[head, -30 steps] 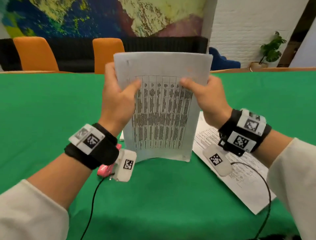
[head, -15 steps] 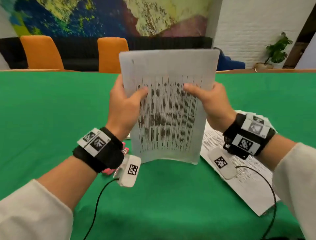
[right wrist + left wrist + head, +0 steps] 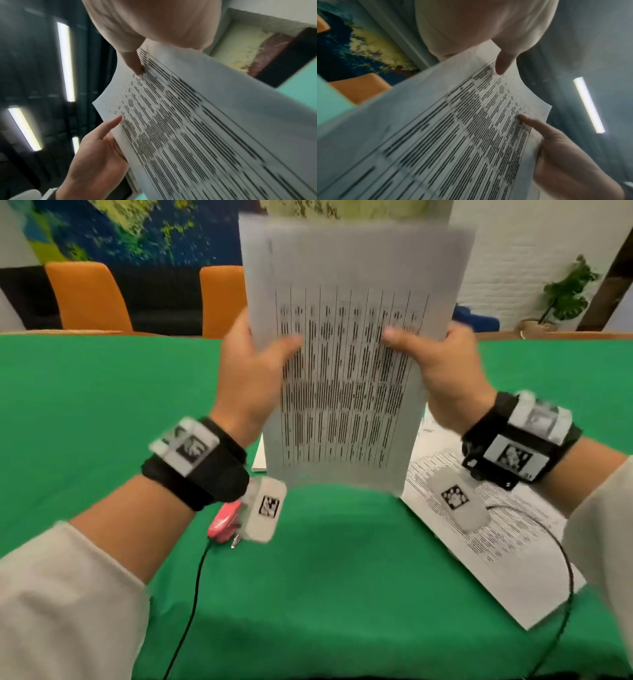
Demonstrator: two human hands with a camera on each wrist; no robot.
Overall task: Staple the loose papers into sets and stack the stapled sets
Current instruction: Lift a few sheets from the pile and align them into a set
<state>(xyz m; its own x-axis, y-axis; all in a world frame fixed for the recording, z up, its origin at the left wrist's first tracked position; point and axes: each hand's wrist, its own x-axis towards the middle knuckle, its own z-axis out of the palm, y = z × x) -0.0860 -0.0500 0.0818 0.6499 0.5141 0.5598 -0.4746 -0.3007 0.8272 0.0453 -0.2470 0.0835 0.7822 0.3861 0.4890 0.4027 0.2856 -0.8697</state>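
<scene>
Closest in, a pink stapler [image 3: 224, 522] sits on the green table [image 3: 325, 577] just under the left wrist, with printed sheets [image 3: 507, 559] lying flat off to the right. Above that, the left hand [image 3: 248, 381] and right hand [image 3: 442, 371] each pinch a side edge of a paper set [image 3: 346, 371], held upright off the table, thumbs on the printed face. Orange chairs [image 3: 89, 296] sit way back.
</scene>
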